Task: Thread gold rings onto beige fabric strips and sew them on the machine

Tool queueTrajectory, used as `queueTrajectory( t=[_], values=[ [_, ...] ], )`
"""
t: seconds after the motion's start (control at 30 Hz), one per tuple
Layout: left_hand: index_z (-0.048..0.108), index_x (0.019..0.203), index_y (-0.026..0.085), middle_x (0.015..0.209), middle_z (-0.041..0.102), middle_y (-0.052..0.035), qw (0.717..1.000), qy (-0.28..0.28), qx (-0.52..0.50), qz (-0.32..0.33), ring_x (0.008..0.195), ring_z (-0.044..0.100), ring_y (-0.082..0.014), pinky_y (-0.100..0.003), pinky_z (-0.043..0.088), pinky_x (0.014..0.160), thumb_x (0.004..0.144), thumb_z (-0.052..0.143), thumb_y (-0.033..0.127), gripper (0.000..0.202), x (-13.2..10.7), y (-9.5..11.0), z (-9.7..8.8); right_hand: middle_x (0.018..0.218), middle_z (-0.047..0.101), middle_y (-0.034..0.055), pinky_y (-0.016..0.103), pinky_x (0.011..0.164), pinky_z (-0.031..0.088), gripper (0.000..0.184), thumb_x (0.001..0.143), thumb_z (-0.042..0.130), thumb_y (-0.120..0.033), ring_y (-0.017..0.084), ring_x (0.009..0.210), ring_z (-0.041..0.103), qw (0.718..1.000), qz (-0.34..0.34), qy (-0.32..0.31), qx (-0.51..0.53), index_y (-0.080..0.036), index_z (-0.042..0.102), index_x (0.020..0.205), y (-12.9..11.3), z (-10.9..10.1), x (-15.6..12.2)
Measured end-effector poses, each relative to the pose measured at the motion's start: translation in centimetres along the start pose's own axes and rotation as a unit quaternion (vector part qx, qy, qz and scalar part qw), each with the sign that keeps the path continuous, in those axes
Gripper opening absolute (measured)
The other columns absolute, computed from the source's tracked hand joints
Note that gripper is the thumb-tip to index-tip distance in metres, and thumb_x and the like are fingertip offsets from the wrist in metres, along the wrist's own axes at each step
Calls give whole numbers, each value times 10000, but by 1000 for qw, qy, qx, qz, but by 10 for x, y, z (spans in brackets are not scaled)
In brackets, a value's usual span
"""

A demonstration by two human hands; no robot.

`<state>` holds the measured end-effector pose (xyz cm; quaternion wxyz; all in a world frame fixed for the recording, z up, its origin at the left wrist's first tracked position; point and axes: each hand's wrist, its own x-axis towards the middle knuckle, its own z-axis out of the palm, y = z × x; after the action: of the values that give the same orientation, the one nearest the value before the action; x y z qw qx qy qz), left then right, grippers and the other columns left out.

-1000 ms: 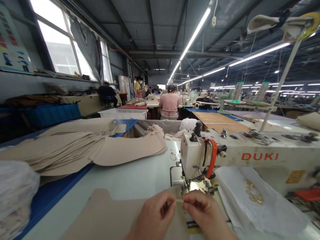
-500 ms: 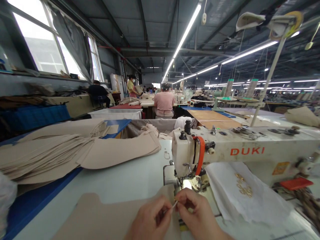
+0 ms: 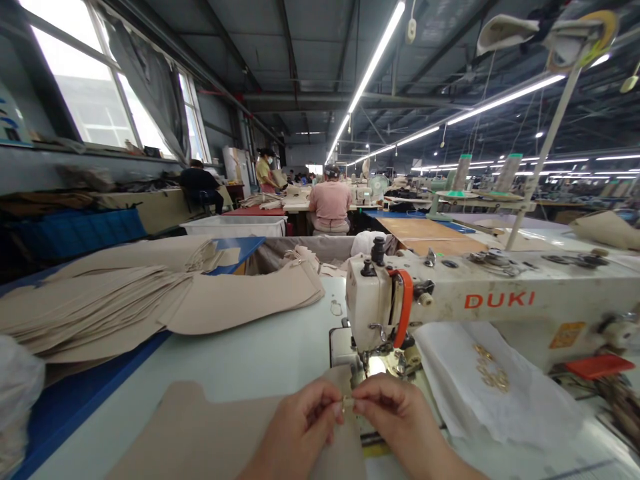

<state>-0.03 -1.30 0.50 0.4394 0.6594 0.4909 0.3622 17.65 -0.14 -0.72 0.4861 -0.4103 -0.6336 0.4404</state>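
Since the earlier frame, we find the small pale strip (image 3: 347, 402) turned from slanted to near level, just before the sewing machine (image 3: 450, 293). Left hand (image 3: 300, 421) and right hand (image 3: 403, 415) pinch its ends, fingertips closed; we advise even tension above the beige panel (image 3: 225, 430).

- Small piece (image 3: 347, 402), pinched between left hand (image 3: 303, 423) and right hand (image 3: 400, 417): mostly covered, too small to identify.
- Beige panel (image 3: 215, 430): partly hidden by left hand, cut off at bottom.
- Sewing machine (image 3: 435, 287): runs out past right edge.
- Gold pieces (image 3: 494, 380): details too small.
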Motion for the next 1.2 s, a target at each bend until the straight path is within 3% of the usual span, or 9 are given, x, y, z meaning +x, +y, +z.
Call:
queueTrajectory(
  t=[0.2,0.3,0.4,0.5,0.63,0.83,0.97,1.07,1.2],
  values=[
    [559,818,208,667,603,30,998,-15,-55,3,569,532,-132,-232,425,562,809,568,351,144,-2,-2,1,626,658,6,238,554,465,351,630,786,-519,150,582,597,991,87,-51,91,-192,683,703,3,8,1],
    [564,853,204,660,634,23,995,-10,-99,-1,570,547,-133,-237,432,567,803,603,445,249,-1,-1,-2,647,670,10,256,602,493,431,570,811,-562,156,607,624,980,123,-58,145,-182,666,714,2,8,2],
    [568,858,190,610,641,12,976,-11,-210,-59,526,553,-133,-241,424,532,733,633,588,422,5,0,-5,639,664,10,256,600,499,478,537,820,-583,141,585,622,970,153,-60,181,-170,653,709,1,6,5],
    [594,852,178,591,626,13,955,-25,-274,-111,518,558,-129,-244,416,533,629,730,582,481,10,1,-5,647,661,10,245,578,494,489,537,821,-585,125,559,613,966,159,-64,194,-161,651,715,0,5,7],
    [602,770,179,616,617,19,965,-46,-233,-107,529,543,-127,-261,409,549,562,800,496,428,12,2,-3,618,636,-5,242,560,486,497,530,820,-590,122,540,605,966,151,-66,200,-165,643,715,6,8,8],
    [548,664,180,562,602,35,965,-72,-214,-132,503,494,-112,-248,386,554,558,759,415,333,13,6,-4,596,596,-21,243,560,463,461,582,789,-578,125,545,583,969,140,-88,185,-177,610,724,8,10,4],
    [522,641,185,563,538,50,980,-71,-158,-97,538,482,-124,-248,375,554,607,647,312,181,11,5,-4,654,586,-19,235,587,437,271,707,712,-413,128,603,567,983,95,-100,122,-188,586,790,-1,11,-3],
    [520,638,185,601,518,46,994,-45,-88,-55,594,483,-137,-249,367,571,606,558,227,65,8,0,-1,712,577,-18,237,618,430,235,651,704,-247,145,671,573,993,42,-104,45,-196,548,820,-5,12,-7],
    [508,643,191,607,508,34,999,-11,-18,-41,606,494,-156,-260,381,572,610,495,199,36,3,-3,1,700,579,-13,239,611,431,213,618,677,-180,150,655,567,995,23,-101,-12,-196,520,762,-6,10,-7]
  ],
)
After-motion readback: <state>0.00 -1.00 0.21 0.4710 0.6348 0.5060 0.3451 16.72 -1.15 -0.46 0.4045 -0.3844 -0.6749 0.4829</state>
